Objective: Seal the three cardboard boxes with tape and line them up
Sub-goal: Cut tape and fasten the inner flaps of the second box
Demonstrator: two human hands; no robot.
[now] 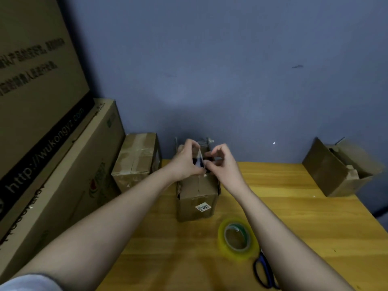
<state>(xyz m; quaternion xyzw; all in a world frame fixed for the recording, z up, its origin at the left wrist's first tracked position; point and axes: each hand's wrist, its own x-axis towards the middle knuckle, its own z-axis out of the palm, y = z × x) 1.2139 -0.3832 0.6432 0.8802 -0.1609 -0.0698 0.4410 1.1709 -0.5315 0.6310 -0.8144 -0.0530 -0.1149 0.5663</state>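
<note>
Both hands meet above the middle cardboard box (197, 192), which stands on the wooden desk (294, 217) close to the blue wall (231, 70). Left hand (185, 161) pinches a strip of clear tape (200, 159) with curled fingers and thumb, and the right hand (220, 162) pinches the same strip from the other side, with its fingers bent. This strip stands almost upright between the two hands, over the open top of the box, whose flaps still point up at the back. On the front of this box there is a small white label (203, 207). To the left of it, a second cardboard box (136, 160) stands at the desk edge, closed, with shiny tape over its top. Far to the right, a third cardboard box (340, 171) stands at the desk corner with one flap raised. Nearer to the person, the yellow-green tape roll (238, 238) lies flat on the desk, just beside the right forearm. Blue-handled scissors (263, 271) lie next to the roll, partly hidden under that arm. Large printed cartons (42, 122) lean at the left side.
</note>
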